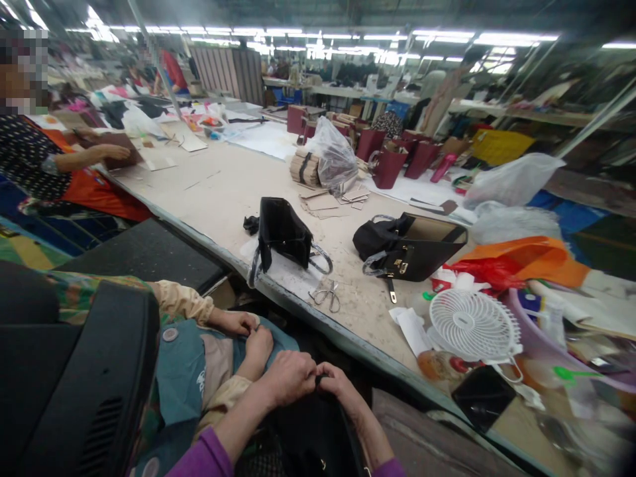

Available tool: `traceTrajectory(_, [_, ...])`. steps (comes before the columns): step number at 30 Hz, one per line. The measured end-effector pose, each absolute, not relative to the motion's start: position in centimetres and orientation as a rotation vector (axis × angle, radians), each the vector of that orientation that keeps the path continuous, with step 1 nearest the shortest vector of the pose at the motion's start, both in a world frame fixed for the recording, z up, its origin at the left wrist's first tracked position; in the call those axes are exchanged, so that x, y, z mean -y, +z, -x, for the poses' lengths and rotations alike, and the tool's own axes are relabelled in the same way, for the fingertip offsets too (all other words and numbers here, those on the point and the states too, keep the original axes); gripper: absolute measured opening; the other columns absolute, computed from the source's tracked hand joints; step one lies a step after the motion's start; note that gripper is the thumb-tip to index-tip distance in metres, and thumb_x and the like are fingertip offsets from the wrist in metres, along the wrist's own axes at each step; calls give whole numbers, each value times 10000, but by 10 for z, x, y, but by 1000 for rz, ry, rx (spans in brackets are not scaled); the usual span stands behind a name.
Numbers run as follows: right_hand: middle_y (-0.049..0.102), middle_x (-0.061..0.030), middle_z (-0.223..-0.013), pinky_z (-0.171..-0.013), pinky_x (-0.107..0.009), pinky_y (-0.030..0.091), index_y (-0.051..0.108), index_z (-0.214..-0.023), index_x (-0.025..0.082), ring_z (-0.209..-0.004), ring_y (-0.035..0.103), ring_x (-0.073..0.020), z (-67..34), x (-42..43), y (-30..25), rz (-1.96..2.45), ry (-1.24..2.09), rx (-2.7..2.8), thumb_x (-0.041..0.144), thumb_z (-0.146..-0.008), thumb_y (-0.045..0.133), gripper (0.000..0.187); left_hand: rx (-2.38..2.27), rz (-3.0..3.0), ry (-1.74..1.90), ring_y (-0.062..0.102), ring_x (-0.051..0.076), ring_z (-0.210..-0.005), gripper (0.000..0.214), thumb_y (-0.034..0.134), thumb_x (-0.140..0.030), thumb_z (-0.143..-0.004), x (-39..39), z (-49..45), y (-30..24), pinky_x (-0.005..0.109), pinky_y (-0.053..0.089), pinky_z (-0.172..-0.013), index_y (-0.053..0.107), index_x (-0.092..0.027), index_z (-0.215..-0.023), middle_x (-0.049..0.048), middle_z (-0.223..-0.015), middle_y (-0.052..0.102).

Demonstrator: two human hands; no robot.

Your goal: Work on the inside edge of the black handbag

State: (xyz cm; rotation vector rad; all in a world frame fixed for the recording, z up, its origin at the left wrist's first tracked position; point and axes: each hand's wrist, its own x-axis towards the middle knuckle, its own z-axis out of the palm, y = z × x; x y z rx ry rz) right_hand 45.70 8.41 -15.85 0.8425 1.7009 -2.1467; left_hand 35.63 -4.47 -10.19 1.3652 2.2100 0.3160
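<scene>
As the left hand [287,377] and right hand [338,387] close on a black handbag [308,430], scissors [326,296] lie beyond the fingers.

- Your sleeves [199,457], just behind your grip: purple
- Handbag [313,437] in your grip: black
- Desk fan [472,326], right of your grip: white
- Plastic bag [517,260], beyond the fan: orange
- Handbags [387,165], far ahead: maroon
- Co-worker's blouse [24,159], far left: black, white-dotted

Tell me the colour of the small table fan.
The small fan is white, seen best in the head view.
</scene>
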Motion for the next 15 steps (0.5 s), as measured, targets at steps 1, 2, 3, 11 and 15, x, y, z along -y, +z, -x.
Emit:
traceTrajectory(1, [493,59,-568,-555,-243,302,555,-687,187,-578,422,-121,-458,-85,-159,-845,-2151,-1703,208,-532,577,158,-2226,-1374,285,662,240,-813,249,473,-224,-872,43,-360,-101,305,466,-706,714,-164,-882,95,-879,708])
traceTrajectory(2, [497,58,-571,-559,-243,308,556,-687,187,-582,428,-124,-459,-85,-159,-847,-2156,-1704,199,-528,566,160,-2237,-1385,258,662,250,-831,250,460,-213,-874,41,-362,-100,320,473,-723,702,-156,-904,108,-898,703])
traceTrajectory(3, [504,56,-578,-562,-244,313,558,-689,187,-586,432,-126,-459,-86,-159,-849,-2161,-1703,191,-523,558,167,-2242,-1397,238,661,256,-853,249,452,-204,-874,40,-364,-101,331,479,-741,688,-150,-931,117,-918,697])
traceTrajectory(11, [508,47,-586,-543,-243,300,567,-697,183,-572,424,-124,-457,-82,-154,-870,-2154,-1680,179,-514,544,185,-2207,-1390,256,665,229,-867,284,392,-250,-947,52,-356,-107,298,484,-732,662,-168,-979,85,-940,696])
traceTrajectory(15, [522,43,-594,-543,-238,303,595,-711,174,-584,433,-125,-457,-85,-153,-872,-2134,-1703,169,-506,550,209,-2140,-1377,343,663,165,-880,266,432,-278,-956,61,-347,-107,217,458,-718,687,-256,-1031,9,-956,717])
